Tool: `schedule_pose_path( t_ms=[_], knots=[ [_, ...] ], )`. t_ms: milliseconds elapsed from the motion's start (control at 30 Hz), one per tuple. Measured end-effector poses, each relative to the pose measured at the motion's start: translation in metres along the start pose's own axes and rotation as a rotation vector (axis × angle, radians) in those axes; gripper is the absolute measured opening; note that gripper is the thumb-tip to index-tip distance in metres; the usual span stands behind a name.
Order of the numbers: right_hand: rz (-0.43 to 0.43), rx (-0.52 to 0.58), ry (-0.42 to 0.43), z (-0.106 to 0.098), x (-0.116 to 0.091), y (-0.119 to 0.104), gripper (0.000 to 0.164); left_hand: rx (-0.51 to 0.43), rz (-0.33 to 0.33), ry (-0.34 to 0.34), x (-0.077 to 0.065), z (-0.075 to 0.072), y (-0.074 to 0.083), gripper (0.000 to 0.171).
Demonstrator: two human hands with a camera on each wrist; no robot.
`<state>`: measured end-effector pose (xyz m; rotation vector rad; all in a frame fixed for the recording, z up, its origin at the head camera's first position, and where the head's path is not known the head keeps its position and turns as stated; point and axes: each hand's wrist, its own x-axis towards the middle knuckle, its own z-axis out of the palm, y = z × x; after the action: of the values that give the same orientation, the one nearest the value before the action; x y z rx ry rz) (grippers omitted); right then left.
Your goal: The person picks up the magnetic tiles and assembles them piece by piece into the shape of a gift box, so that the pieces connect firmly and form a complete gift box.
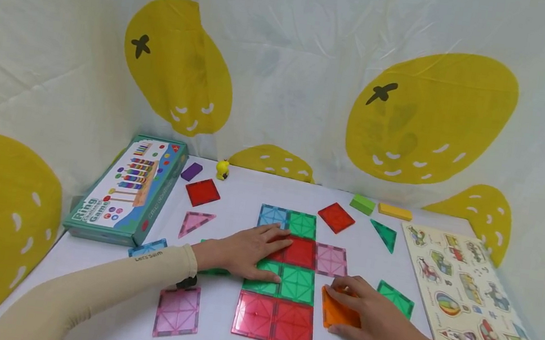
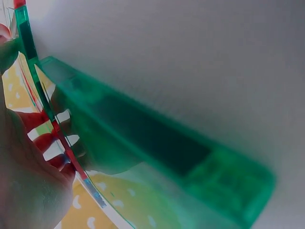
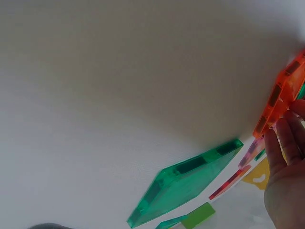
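Magnetic tiles lie joined in a two-wide block in the head view: blue (image 1: 273,214) and green (image 1: 302,226) at the far end, then red (image 1: 301,252), green (image 1: 297,284) and red (image 1: 293,324). My left hand (image 1: 248,252) rests with fairly straight fingers over the block's left column, partly hiding red and green tiles. A pink square tile (image 1: 330,260) adjoins the right side. Just right of the block, my right hand (image 1: 374,313) grips an orange tile (image 1: 336,313) between thumb and fingers. In the right wrist view, fingertips touch the orange tile (image 3: 279,100).
Loose tiles surround the block, including pink (image 1: 177,312), red (image 1: 202,192) and green (image 1: 395,299) squares. A game box (image 1: 127,189) stands left, a picture puzzle board (image 1: 471,296) right. Small blocks, such as an orange one (image 1: 395,212), and a yellow figurine (image 1: 222,169) sit at the back.
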<state>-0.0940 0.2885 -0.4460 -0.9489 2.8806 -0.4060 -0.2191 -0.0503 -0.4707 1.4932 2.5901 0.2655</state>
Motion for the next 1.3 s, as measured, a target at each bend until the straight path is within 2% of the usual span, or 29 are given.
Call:
schedule_pose_path(
  t_ms=[733, 1300],
  knots=[
    [-0.069, 0.085, 0.061, 0.007, 0.022, 0.003, 0.056, -0.008, -0.020, -0.018, -0.001, -0.002, 0.002, 0.092],
    [-0.051, 0.131, 0.074, 0.009, 0.025, 0.006, 0.054, -0.011, -0.011, -0.011, -0.001, -0.001, 0.000, 0.093]
  ],
)
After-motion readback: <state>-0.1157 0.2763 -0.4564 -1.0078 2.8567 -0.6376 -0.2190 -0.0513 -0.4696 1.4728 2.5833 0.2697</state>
